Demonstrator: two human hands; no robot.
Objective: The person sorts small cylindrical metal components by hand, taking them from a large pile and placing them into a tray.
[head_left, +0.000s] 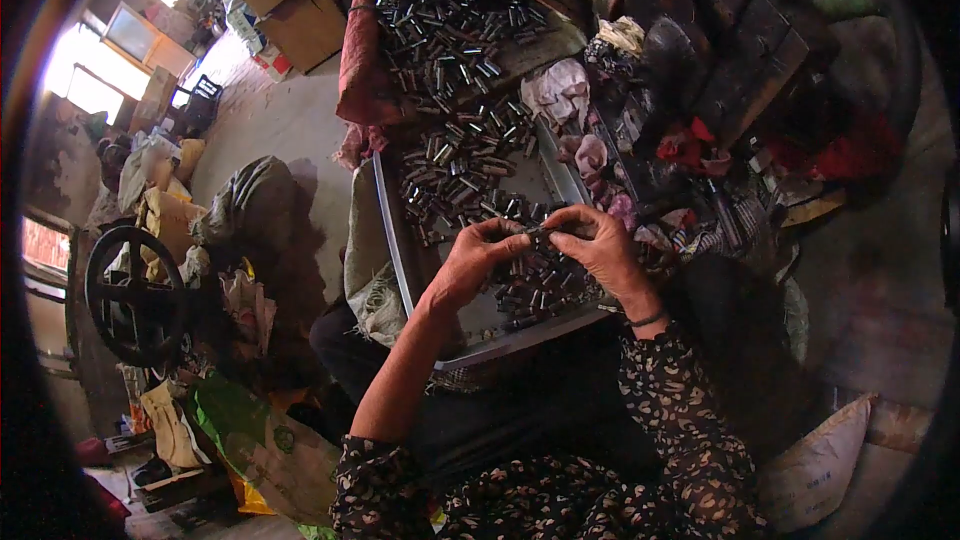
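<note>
Both my hands meet over a grey tray strewn with small metal cylinders. My left hand is closed in a pinch, thumb against fingers. Facing it, my right hand pinches as well, its thumb and fingertips close to the left ones. Between the fingertips is a small dark metal piece, too small and shaded for me to name exactly. More cylinders lie in the tray just below and beyond my hands. A larger heap of them spreads beyond the tray, beside a reddish cloth.
Crumpled rags line the tray's right side, near dark metal plates. At the left stand a black handwheel and a grey sack. A cardboard box sits at the far left. A green and white sack lies at the lower left.
</note>
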